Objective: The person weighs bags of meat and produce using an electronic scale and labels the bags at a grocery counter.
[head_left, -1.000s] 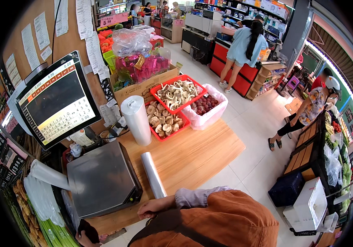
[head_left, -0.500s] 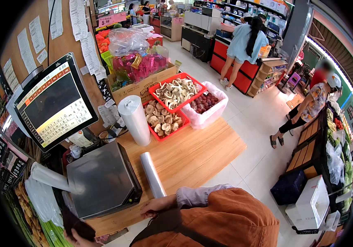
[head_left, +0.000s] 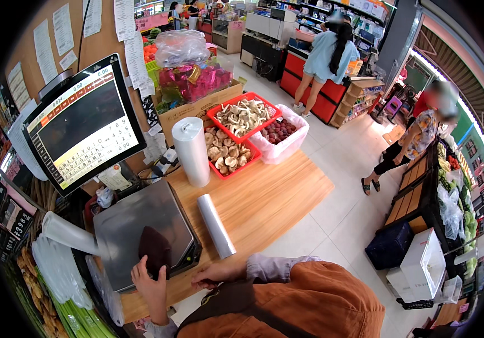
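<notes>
A crumpled dark maroon cloth [head_left: 155,248] is against the steel top of the weighing scale [head_left: 129,225], near its right front part. My left hand [head_left: 151,290] grips the cloth's lower end between thumb and fingers. My right hand [head_left: 212,275] is loosely curled at the table's near edge, with nothing seen in it. Just beyond it lies a roll of clear plastic bags [head_left: 216,226]. The scale's touch display [head_left: 84,127] stands at the left, behind the plate.
On the wooden table [head_left: 275,191] stand an upright bag roll [head_left: 191,152], red baskets of mushrooms [head_left: 244,119] and a pink-lined basket of dark red fruit [head_left: 278,133]. Green stalks [head_left: 75,315] lie at lower left. Two people stand across the aisle at right; another [head_left: 327,56] leans at a counter.
My left hand has moved up and to the right, bringing the maroon cloth from beside the scale onto its plate. My right hand stays curled near the table edge.
</notes>
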Action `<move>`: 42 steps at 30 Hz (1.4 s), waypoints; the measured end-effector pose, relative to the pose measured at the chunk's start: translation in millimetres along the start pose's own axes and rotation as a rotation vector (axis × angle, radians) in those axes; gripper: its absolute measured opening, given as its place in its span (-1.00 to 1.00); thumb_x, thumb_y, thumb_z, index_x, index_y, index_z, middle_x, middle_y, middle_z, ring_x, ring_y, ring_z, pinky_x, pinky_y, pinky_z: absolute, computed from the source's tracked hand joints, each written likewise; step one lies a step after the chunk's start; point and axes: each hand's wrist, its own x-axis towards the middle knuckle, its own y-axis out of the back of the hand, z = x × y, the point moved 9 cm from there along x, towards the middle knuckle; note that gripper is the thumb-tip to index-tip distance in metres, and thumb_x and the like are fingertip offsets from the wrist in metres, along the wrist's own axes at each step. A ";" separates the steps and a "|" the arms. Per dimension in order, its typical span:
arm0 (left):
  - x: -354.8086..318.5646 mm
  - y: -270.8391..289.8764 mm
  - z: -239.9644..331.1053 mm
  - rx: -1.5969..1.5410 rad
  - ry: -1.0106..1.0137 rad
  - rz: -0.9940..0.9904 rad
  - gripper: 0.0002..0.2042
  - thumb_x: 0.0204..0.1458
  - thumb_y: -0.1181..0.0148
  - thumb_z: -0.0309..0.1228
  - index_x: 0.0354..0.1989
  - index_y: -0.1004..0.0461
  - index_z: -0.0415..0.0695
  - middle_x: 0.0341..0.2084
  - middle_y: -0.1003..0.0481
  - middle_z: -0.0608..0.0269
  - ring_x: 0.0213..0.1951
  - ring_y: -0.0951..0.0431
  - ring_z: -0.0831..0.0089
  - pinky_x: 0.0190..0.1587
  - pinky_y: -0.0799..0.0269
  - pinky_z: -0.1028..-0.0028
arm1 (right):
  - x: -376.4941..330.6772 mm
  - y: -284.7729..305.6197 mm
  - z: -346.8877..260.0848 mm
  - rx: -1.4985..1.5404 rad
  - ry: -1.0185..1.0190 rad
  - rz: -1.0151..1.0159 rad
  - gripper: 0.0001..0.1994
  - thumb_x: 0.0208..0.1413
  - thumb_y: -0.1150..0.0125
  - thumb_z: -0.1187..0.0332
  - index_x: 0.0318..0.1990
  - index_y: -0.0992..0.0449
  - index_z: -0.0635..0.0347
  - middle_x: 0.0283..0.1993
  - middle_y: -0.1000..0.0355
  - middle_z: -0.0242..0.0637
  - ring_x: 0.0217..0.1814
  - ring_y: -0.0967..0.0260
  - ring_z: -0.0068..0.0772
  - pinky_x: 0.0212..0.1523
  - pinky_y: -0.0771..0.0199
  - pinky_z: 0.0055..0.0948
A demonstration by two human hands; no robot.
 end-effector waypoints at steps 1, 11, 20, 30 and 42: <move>-2.7 3.8 -1.7 -0.028 0.007 -0.003 -0.56 -0.16 -0.27 -0.36 -0.07 -0.36 -0.21 -0.28 -0.38 0.04 -0.17 -0.35 0.07 -0.08 -0.25 0.18 | -2.5 -5.4 -15.0 -0.058 0.027 0.026 -0.72 0.22 0.05 0.18 -0.31 -0.44 0.23 -0.61 -0.17 -0.54 -0.64 -0.07 -0.69 -0.65 -0.06 -0.63; -78.7 41.5 -65.0 -0.359 0.314 0.222 -0.72 -0.06 -0.14 -0.56 -0.12 -0.39 -0.31 -0.42 -0.42 0.17 -0.35 -0.38 0.37 -0.22 -0.31 0.42 | -23.3 -51.9 -170.1 -1.068 0.635 0.495 -0.74 0.06 -0.13 0.21 -0.22 -0.39 0.23 -0.33 -0.38 -0.22 -0.31 -0.36 -0.21 -0.28 -0.36 -0.32; -113.2 61.4 -80.7 -0.386 0.435 0.358 -0.86 0.07 -0.06 -0.54 -0.22 -0.41 -0.33 -0.41 -0.42 0.23 -0.37 -0.36 0.50 -0.26 -0.31 0.51 | 45.8 -70.4 -174.0 -1.605 0.542 0.718 -0.33 -0.03 -0.19 0.06 0.21 -0.16 0.18 0.29 0.03 0.19 0.31 0.11 0.36 0.22 0.02 0.12; -126.8 51.4 -94.4 -0.484 0.473 0.350 -0.88 0.09 -0.05 -0.54 -0.25 -0.41 -0.34 -0.42 -0.43 0.24 -0.38 -0.37 0.53 -0.27 -0.32 0.55 | 67.2 -63.9 -157.7 -1.747 0.355 0.684 -0.32 -0.07 -0.18 -0.01 0.16 -0.23 0.21 0.32 0.09 0.19 0.33 0.15 0.35 0.20 0.04 0.18; -126.0 44.6 -97.4 -0.519 0.476 0.374 -0.89 0.07 -0.12 -0.52 -0.28 -0.48 -0.29 -0.45 -0.46 0.34 -0.45 -0.36 0.68 -0.40 -0.30 0.66 | 32.2 -74.3 -121.4 -1.809 0.623 0.585 -0.50 -0.19 -0.17 0.30 0.02 -0.36 0.11 0.20 -0.13 -0.01 0.19 -0.08 0.12 0.05 -0.24 -0.05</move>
